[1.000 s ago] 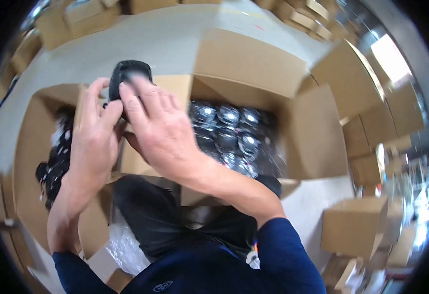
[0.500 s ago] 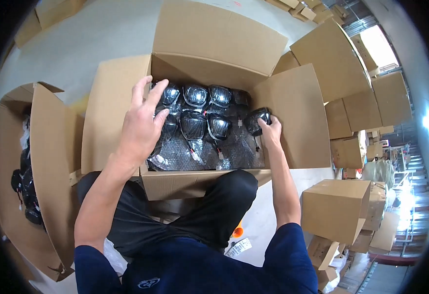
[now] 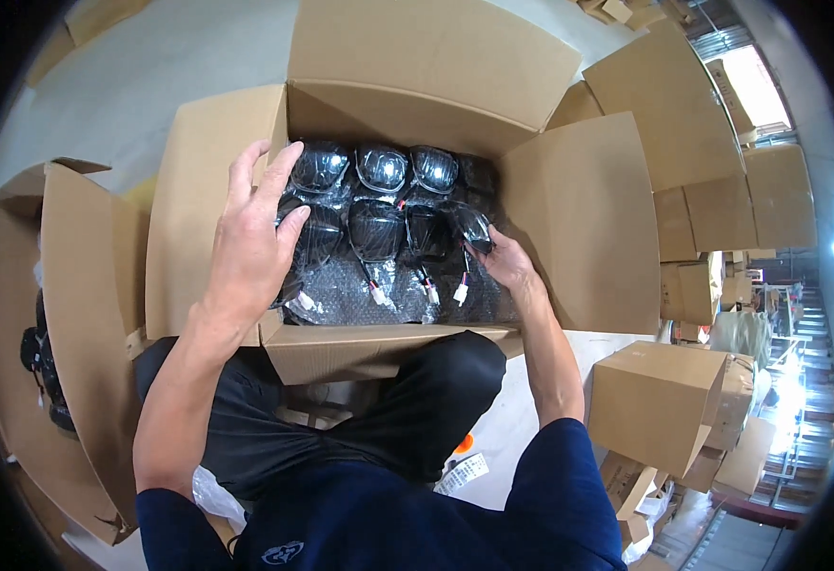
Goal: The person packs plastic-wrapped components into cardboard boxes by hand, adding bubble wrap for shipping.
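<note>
An open cardboard box (image 3: 388,354) stands before my knees, lined with bubble wrap (image 3: 331,295). Inside sit glossy black rounded units (image 3: 380,169) in clear film, in two rows, several with short cables ending in white connectors (image 3: 378,295). My right hand (image 3: 512,264) grips another black unit (image 3: 470,228) by its right side, fingers partly hidden beneath; it is tilted at the right end of the near row, its cable hanging down. My left hand (image 3: 257,221) hovers over the box's left wall, fingers spread, holding nothing, next to the leftmost units.
To my left stands a second open box (image 3: 89,314) with more black units (image 3: 44,381) in it. Cardboard boxes (image 3: 660,390) are stacked at the right. A printed label sheet (image 3: 462,473) and an orange object (image 3: 465,443) lie on the floor by my right leg.
My right hand has carried the black unit left, from beside the box's right wall to the near row. My left hand stays spread and has shifted slightly left in view.
</note>
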{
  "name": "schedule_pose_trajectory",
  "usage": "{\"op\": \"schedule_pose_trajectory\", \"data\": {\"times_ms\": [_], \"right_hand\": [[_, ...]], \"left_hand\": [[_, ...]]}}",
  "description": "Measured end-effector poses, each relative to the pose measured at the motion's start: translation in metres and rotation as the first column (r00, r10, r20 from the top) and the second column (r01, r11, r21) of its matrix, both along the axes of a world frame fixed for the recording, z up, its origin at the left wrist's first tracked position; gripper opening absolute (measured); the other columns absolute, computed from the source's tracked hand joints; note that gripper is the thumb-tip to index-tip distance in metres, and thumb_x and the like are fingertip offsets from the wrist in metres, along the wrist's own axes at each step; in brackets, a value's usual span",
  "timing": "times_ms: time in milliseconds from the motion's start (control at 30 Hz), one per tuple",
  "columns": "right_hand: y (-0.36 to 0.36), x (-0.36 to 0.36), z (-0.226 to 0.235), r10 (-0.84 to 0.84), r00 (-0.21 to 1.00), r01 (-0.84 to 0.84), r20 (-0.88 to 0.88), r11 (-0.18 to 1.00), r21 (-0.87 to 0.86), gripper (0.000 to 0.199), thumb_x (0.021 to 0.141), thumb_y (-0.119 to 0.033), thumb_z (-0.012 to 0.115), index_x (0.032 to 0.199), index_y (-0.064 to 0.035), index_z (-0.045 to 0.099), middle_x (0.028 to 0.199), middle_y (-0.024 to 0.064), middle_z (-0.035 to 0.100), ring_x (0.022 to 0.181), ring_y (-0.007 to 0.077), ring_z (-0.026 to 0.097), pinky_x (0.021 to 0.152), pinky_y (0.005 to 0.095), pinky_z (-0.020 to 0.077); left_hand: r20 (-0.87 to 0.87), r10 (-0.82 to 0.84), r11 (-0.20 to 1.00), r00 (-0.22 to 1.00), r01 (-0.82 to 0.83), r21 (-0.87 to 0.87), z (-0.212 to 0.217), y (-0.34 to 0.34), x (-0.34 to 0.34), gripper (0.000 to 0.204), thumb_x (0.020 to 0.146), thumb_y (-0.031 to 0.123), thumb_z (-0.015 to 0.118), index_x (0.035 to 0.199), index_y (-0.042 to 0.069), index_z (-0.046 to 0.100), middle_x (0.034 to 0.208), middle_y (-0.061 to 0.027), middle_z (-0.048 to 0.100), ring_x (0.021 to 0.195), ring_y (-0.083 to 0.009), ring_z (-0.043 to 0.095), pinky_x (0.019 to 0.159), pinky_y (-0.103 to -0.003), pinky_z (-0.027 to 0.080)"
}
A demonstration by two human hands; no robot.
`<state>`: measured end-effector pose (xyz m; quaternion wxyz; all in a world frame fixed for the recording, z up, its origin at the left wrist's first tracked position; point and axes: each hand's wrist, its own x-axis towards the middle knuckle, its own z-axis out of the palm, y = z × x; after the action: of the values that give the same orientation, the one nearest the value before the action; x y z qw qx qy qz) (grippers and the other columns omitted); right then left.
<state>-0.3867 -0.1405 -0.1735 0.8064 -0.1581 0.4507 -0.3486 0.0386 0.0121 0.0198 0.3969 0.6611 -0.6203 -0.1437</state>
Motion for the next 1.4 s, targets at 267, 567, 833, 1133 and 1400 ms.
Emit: {"op": "schedule_pose_trajectory", "data": {"times_ms": [267,567,833,1133,1400], "right_hand": [[-0.006,-0.032,-0.032,-0.135,0.969,0.139,-0.207,0.990,0.007,0.033,0.105,-0.020,0.055,0.131,0.0010,0.057,0.130,0.0134,0.065,0.120,0.0288,0.061,0.110,0.0480,0.0490],[0.025,0.031,-0.013,-0.604,-0.246,-0.754,-0.758,0.610,-0.242,0.045,0.087,-0.024,0.074,0.121,0.0023,0.062,0.121,0.0262,0.062,0.114,0.0432,0.061,0.094,0.0521,0.0512],[0.014,0.099,0.079,-0.036,0.139,-0.776,-0.990,0.617,-0.132,0.046,0.089,-0.031,0.073,0.117,0.0048,0.069,0.134,0.0238,0.062,0.116,0.0340,0.065,0.096,0.0360,0.0530],[0.044,0.207,0.200,-0.060,0.715,-0.684,-0.697,0.145,-0.715,0.092,0.087,-0.055,0.075,0.146,0.0086,0.043,0.143,0.0189,0.053,0.128,0.0266,0.054,0.109,0.0404,0.0434],[0.055,0.242,0.222,0.199,0.215,-0.968,-0.956,-0.087,-0.236,0.049,0.073,-0.030,0.089,0.105,0.0030,0.072,0.089,0.0166,0.074,0.085,0.0232,0.070,0.083,0.0358,0.0541]], "left_hand": [[-0.019,-0.015,0.999,1.000,0.014,-0.031,0.004,0.001,-0.003,0.058,0.089,0.000,0.069,0.144,0.008,0.052,0.148,-0.0215,0.043,0.122,-0.0425,0.058,0.099,-0.045,0.052],[-0.032,0.022,0.999,0.999,-0.024,-0.046,0.013,0.010,0.010,0.054,0.091,0.003,0.069,0.142,0.007,0.054,0.147,-0.0212,0.044,0.123,-0.0418,0.058,0.100,-0.045,0.051],[-0.585,-0.026,0.989,0.811,-0.064,-0.131,0.007,-0.002,0.016,0.056,0.088,0.001,0.076,0.140,0.004,0.057,0.142,-0.0115,0.050,0.102,-0.0154,0.062,0.088,-0.030,0.054],[-0.825,-0.269,0.959,0.497,0.214,-0.184,0.023,-0.005,0.019,0.053,0.090,0.000,0.075,0.139,-0.001,0.056,0.139,-0.0096,0.051,0.087,-0.0084,0.060,0.080,-0.022,0.055],[-0.112,-0.026,0.999,0.993,0.028,0.017,0.003,0.003,0.033,0.055,0.088,0.019,0.076,0.137,0.000,0.058,0.148,-0.0240,0.044,0.110,-0.0356,0.066,0.095,-0.042,0.054]]}}
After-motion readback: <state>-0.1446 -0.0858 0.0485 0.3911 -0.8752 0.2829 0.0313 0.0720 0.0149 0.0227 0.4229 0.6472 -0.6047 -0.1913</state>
